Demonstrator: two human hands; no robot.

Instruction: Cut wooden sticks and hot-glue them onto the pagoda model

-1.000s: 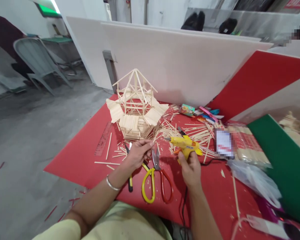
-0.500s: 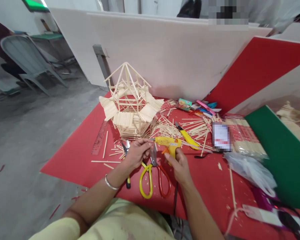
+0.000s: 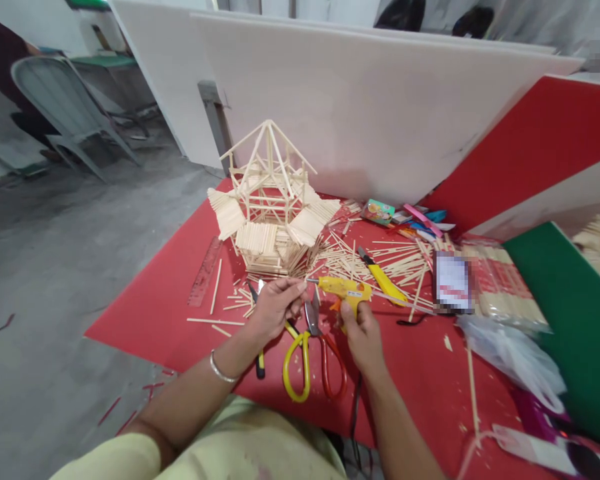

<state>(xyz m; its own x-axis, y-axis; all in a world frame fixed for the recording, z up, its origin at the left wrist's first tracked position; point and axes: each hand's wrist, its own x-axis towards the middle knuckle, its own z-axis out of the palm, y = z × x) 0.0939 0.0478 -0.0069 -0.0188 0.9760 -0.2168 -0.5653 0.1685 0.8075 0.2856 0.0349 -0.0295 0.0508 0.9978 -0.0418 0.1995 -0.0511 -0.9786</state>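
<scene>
Holds glue gun (image 3: 341,288) in right hand (image 3: 364,337), mid-frame, now nearer narrowly pinched left hand (image 3: 277,308) (contents unclear), apparently within working reach.

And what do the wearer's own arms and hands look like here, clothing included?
Both the left hand and right hand are ungloved, with bare forearms. A slim silver-coloured bracelet circles the left wrist; none shows on the right. The left sleeve is pale yellow-green, matching the shirt; the right sleeve is out of view.

My right hand (image 3: 365,337) wraps a yellow glue gun (image 3: 343,288) — nozzle (image 3: 313,281) just beside my pinched left hand (image 3: 279,303). Stick model (image 3: 260,239) beyond; scissors (image 3: 312,323) nearer me, on red board (image 3: 145,313).
</scene>
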